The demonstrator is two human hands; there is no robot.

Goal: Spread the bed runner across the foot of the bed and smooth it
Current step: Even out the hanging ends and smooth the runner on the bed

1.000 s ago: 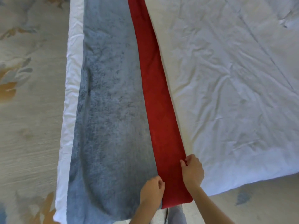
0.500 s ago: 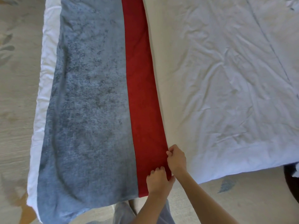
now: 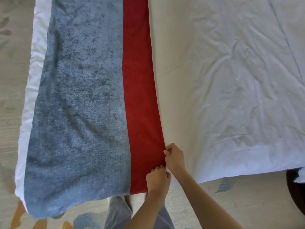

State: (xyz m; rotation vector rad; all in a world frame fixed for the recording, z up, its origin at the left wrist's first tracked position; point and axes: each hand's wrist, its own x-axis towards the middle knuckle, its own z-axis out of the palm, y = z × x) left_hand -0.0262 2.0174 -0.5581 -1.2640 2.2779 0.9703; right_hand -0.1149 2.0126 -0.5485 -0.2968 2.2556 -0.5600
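Observation:
The bed runner [image 3: 79, 100] lies lengthwise along the left part of the bed, blue-grey plush with a red band [image 3: 140, 90] down its right side. Its near end hangs at the bed's near edge. My left hand [image 3: 157, 180] pinches the red band's right edge close to the near corner. My right hand [image 3: 175, 157] grips the same edge just above it, where the red meets the white duvet [image 3: 231, 90]. The two hands almost touch.
White bedding [image 3: 35, 66] shows as a strip left of the runner. The wrinkled duvet covers the right of the bed. Patterned carpet [image 3: 9, 100] surrounds the bed. My legs [image 3: 118, 214] stand at the near edge. A dark round object [image 3: 296, 192] sits at the right.
My left hand has shifted from the seam between blue and red to the red band's right edge, beside my right hand. The view has swung so the runner lies straighter.

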